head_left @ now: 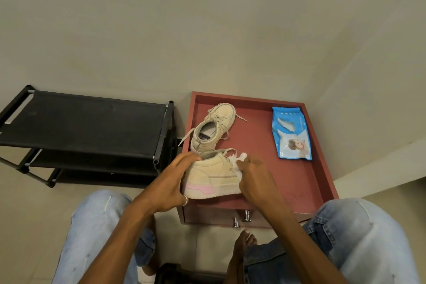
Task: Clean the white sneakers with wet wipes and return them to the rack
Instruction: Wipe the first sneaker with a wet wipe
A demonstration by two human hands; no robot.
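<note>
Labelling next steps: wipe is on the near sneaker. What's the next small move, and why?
Probably drag the wet wipe back along the side of the near sneaker toward its heel. The right hand holds the wipe at the lace end, the left hand grips the heel to steady it, and the side panel and sole edge look dingy.

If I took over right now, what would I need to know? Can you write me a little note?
Left hand grips the near sneaker at its heel.
Right hand presses a wipe on its front.
Far sneaker stands on the red table, pack of wipes to its right.
Rack stands left of the table; top shelf holds no shoes.
Done: wiping under way on the near sneaker.
Left: finish it, check the far sneaker, put both on the rack.
</note>
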